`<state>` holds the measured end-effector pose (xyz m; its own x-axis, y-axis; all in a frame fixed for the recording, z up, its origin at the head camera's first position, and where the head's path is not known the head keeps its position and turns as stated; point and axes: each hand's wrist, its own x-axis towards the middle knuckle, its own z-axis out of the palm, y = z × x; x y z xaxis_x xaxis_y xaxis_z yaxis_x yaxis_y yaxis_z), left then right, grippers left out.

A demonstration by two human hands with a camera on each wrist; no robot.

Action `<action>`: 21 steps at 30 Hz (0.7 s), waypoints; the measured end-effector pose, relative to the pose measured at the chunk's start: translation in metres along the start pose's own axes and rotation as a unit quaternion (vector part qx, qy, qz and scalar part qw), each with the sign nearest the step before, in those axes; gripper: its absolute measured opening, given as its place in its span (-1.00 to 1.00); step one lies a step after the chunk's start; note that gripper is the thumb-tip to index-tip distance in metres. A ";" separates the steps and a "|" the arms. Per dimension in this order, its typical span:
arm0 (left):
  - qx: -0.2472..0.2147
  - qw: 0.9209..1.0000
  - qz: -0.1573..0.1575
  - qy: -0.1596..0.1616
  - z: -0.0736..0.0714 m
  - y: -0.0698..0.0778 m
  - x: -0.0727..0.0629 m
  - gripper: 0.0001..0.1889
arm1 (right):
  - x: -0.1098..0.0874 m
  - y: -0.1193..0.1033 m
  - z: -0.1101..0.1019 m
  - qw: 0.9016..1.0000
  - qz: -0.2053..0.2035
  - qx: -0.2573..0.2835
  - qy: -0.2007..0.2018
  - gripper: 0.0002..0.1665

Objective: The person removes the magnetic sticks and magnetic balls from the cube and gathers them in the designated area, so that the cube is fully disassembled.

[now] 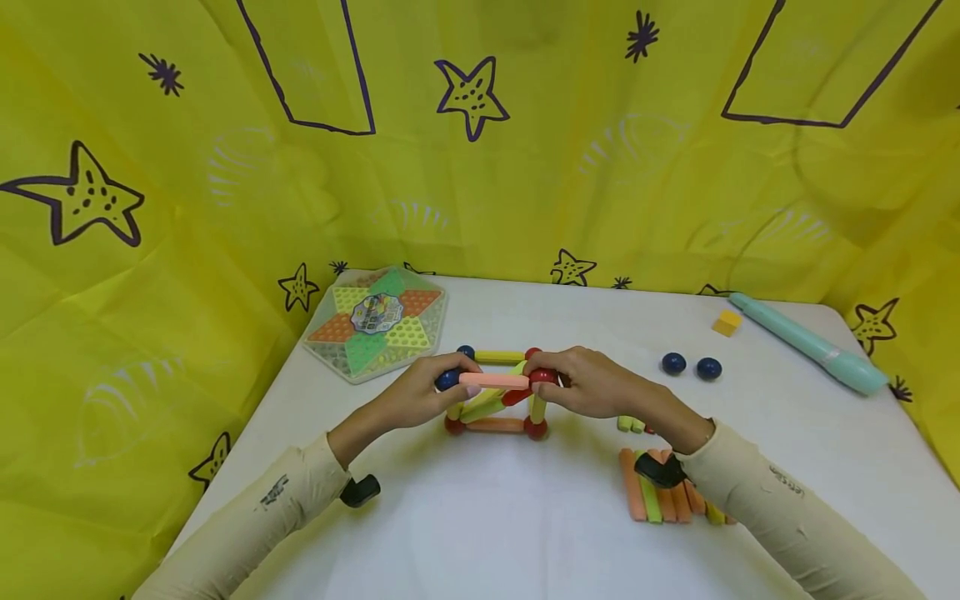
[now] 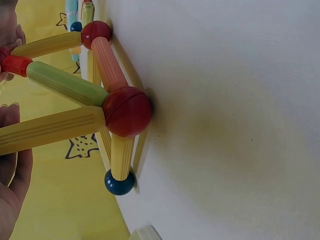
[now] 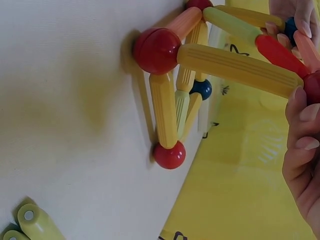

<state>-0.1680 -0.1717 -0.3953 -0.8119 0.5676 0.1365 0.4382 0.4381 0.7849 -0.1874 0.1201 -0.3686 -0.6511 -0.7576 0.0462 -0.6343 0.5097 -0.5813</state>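
Grasping, with the fingers of the left hand (image 1: 429, 392), a dark blue ball (image 1: 447, 380) at one end of a salmon-pink rod (image 1: 493, 381); clasping, with those of the right hand (image 1: 588, 383), the red ball (image 1: 543, 378) at its other end. Below the fingers, on the white bench (image 1: 480, 517): lower corners of the ball-and-rod frame (image 1: 483, 410). Beyond the left fingers, a Chinese checkers board (image 1: 375, 333); right of the right fingers, two loose blue balls (image 1: 673, 363).

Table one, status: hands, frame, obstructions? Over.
Left hand holds blue ball; right hand, red ball. Pink stick between them atop frame. Loose sticks off right, not blocking.
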 end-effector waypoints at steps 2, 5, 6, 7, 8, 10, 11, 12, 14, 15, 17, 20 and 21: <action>0.002 1.000 0.000 0.000 0.000 0.000 0.000 -0.84 | 0.000 0.000 0.000 1.000 0.000 0.002 -0.005 -0.82; 0.006 1.000 -0.002 0.002 0.000 0.000 0.000 -0.84 | -0.001 0.001 -0.001 1.000 0.000 0.004 -0.011 -0.83; 0.007 1.000 -0.003 0.002 0.000 0.000 0.000 -0.84 | -0.002 0.001 -0.001 1.000 0.001 0.007 -0.013 -0.84; 0.009 1.000 -0.004 0.002 0.000 0.000 0.000 -0.85 | -0.002 0.001 -0.001 1.000 0.002 0.011 -0.015 -0.83; 0.009 1.000 -0.004 0.002 0.000 0.000 0.000 -0.85 | -0.003 0.002 -0.002 1.000 0.003 0.014 -0.015 -0.83; 0.010 1.000 -0.006 0.002 0.000 -0.001 0.001 -0.85 | -0.004 0.003 -0.002 1.000 0.006 0.025 -0.015 -0.83; 0.009 1.000 -0.007 0.002 0.000 -0.001 0.001 -0.85 | -0.005 0.004 -0.002 0.999 0.006 0.028 -0.014 -0.82; 0.010 1.000 -0.008 0.002 0.000 -0.001 0.001 -0.85 | -0.005 0.005 -0.001 0.999 0.006 0.031 -0.014 -0.82; 0.010 1.000 -0.010 0.000 -0.001 -0.001 0.001 -0.85 | -0.005 0.007 -0.001 0.999 0.006 0.036 -0.012 -0.81; 0.010 1.000 -0.011 -0.001 -0.001 -0.001 0.001 -0.85 | -0.006 0.007 -0.001 0.999 0.006 0.038 -0.012 -0.80; 0.010 1.000 -0.012 -0.002 0.000 -0.001 0.001 -0.85 | -0.006 0.008 -0.001 0.999 0.008 0.041 -0.013 -0.80; 0.010 1.000 -0.012 -0.003 0.000 -0.001 0.002 -0.84 | -0.006 0.008 -0.001 0.999 0.011 0.042 -0.017 -0.82; 0.010 1.000 -0.011 -0.003 0.000 -0.001 0.002 -0.84 | -0.006 0.008 -0.001 0.999 0.012 0.040 -0.018 -0.82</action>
<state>-0.1701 -0.1713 -0.3956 -0.8195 0.5614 0.1151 0.4274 0.4650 0.7753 -0.1894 0.1289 -0.3727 -0.6490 -0.7607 0.0037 -0.5824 0.4938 -0.6457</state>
